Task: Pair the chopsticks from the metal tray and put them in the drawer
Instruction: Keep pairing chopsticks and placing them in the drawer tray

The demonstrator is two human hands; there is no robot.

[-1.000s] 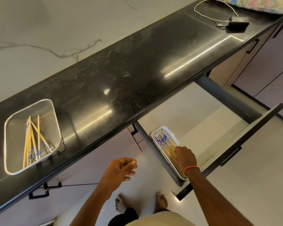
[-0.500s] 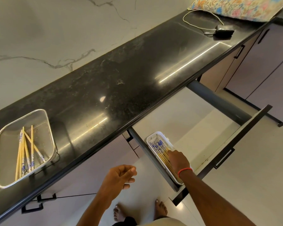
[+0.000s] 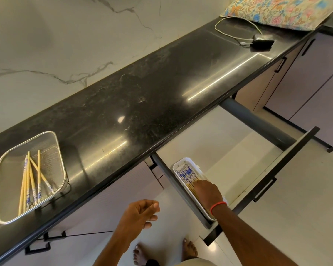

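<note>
On the black countertop at the left stands the metal mesh tray [image 3: 10, 169] with several yellow chopsticks [image 3: 30, 181], their ends patterned blue. Below the counter the drawer [image 3: 238, 150] is pulled out. A white plastic tray [image 3: 183, 160] lies at its left side, holding several more chopsticks [image 3: 185, 173]. My right hand [image 3: 208, 192], a red band on its wrist, lies palm down over the near half of that tray, fingers resting on the chopsticks. My left hand [image 3: 138, 214] hovers in front of the cabinet, fingers loosely curled, holding nothing.
The countertop [image 3: 142, 104] runs along a marble wall. At its far right lie a floral cushion [image 3: 281, 10], a white cable and a small black device [image 3: 261, 42]. The drawer front [image 3: 277, 169] juts into the floor space. My bare feet [image 3: 189, 250] stand below.
My view has tilted so the counter's far end shows more. My right hand stays on the chopsticks in the white tray, its fingers a little further forward. The left hand has hardly moved.
</note>
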